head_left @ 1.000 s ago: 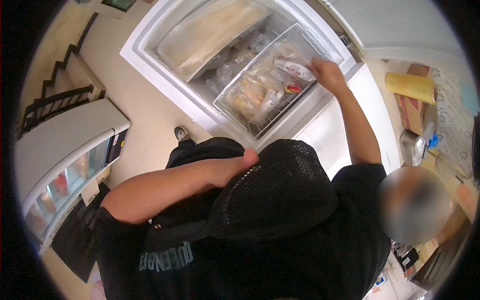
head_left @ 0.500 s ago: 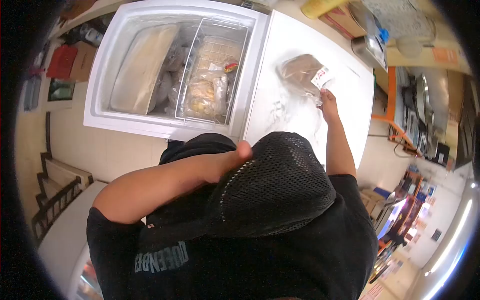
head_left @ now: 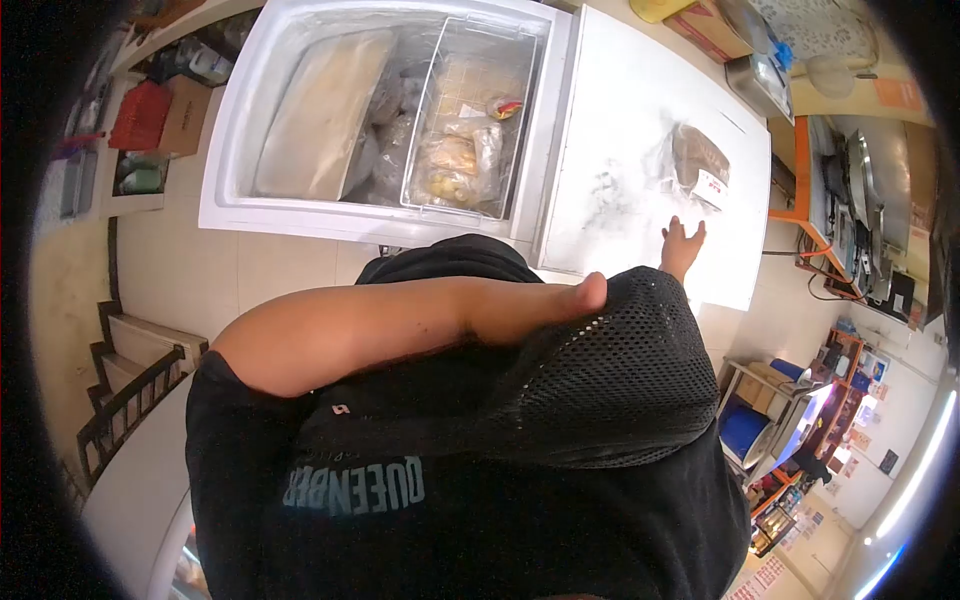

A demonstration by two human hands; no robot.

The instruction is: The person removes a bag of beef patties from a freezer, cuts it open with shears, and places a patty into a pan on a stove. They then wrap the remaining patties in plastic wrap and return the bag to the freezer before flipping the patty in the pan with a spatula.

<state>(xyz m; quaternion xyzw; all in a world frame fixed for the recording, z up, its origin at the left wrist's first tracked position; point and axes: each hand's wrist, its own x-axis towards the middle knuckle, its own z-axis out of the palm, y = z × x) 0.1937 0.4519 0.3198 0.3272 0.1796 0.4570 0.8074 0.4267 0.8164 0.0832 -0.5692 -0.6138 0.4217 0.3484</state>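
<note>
A flat brown block in a clear plastic bag [head_left: 702, 155], with a white label printed in red, lies on the white top [head_left: 620, 130] to the right of the open freezer. Just in front of the bag, my right hand [head_left: 683, 248] is open with fingers spread, apart from it. My left forearm crosses my body. Of my left hand [head_left: 590, 294] only the thumb shows clearly; black mesh [head_left: 620, 380] in front of my chest hides the fingers. Whether that hand grips the mesh I cannot tell.
The open chest freezer [head_left: 225, 150] holds a large pale slab [head_left: 325, 115], several plastic bags and a white wire basket [head_left: 412, 130] of bagged food. A metal container [head_left: 758, 80] stands beyond the white top. To the right is an orange-edged counter [head_left: 800, 165].
My right hand has let go of the bagged brown block and drawn back toward me. The bag now lies farther right on the white top. The view has shifted.
</note>
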